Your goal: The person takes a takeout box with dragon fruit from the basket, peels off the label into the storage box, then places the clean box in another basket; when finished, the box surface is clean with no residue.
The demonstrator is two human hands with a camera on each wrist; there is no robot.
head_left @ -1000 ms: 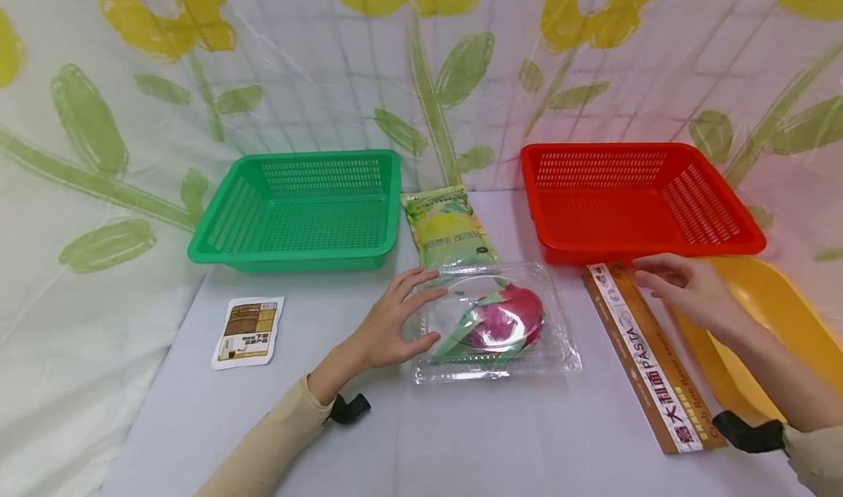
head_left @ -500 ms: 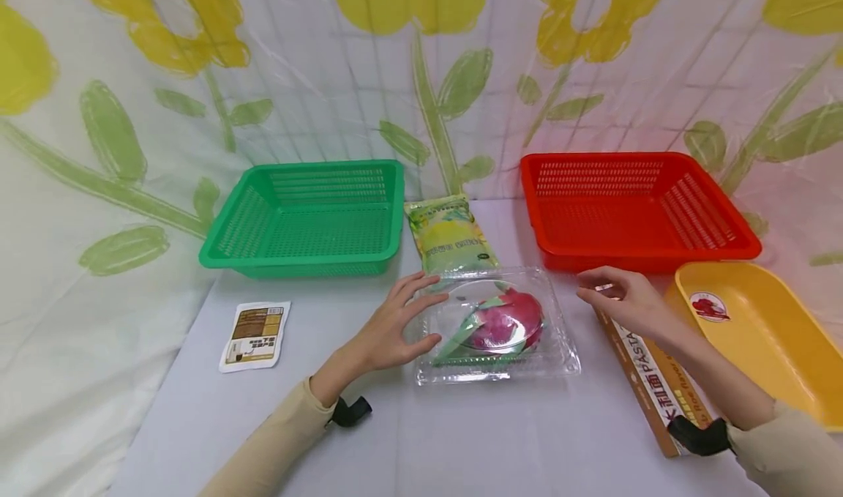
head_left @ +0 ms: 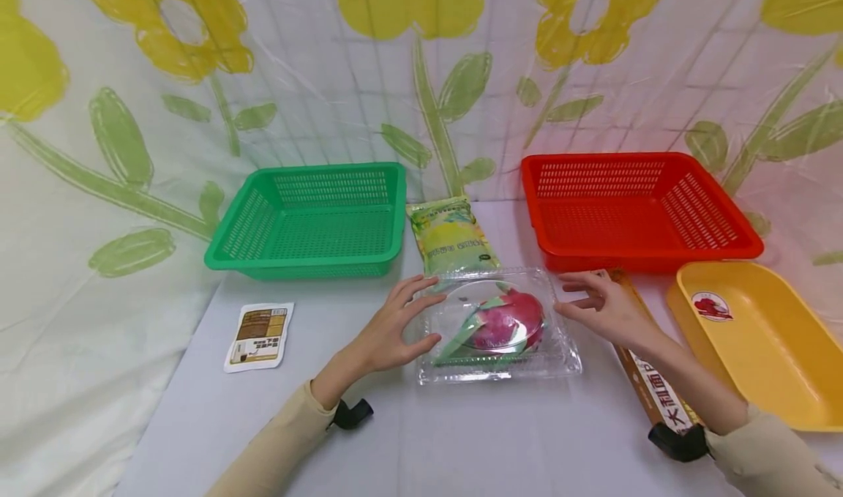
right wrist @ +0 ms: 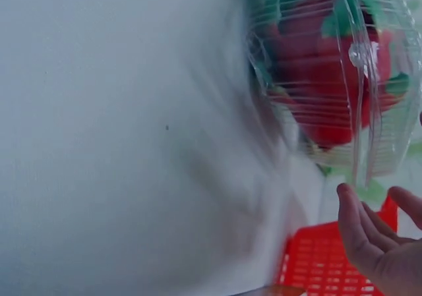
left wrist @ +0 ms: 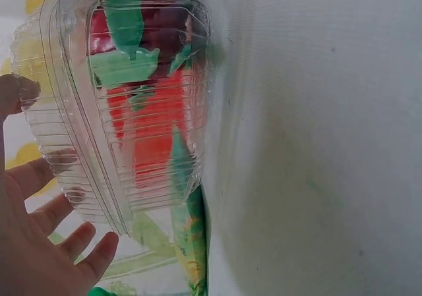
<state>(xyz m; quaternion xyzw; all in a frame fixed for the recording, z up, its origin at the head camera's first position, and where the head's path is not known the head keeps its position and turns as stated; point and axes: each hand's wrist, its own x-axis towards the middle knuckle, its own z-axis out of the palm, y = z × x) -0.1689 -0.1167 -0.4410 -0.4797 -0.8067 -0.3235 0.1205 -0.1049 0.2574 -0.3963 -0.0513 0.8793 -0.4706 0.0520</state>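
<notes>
A clear plastic clamshell box (head_left: 563, 361) sits mid-table with a red, green-scaled dragon fruit (head_left: 510, 321) inside it. My left hand (head_left: 385, 329) is at the box's left side, fingers spread and thumb apart. In the left wrist view its fingertips (left wrist: 105, 246) are right at the lid and rim. My right hand (head_left: 609, 310) is by the right side of the box, fingers slightly bent and holding nothing. The right wrist view shows its fingertips (right wrist: 344, 192) just off the box's rim. Beneath the right forearm lies a long brown pasta box (head_left: 648, 387), partly hidden.
Behind the box lies a yellow-green packet (head_left: 451, 237). A green basket (head_left: 323, 263) stands back left, a red basket (head_left: 648, 255) back right. On the right is a yellow tray (head_left: 757, 321); a small white-and-brown sachet (head_left: 260, 336) lies on the left.
My right hand has moved left from over the pasta box to the clamshell's right side. The left hand has stayed at the clamshell. The head view has shifted slightly.
</notes>
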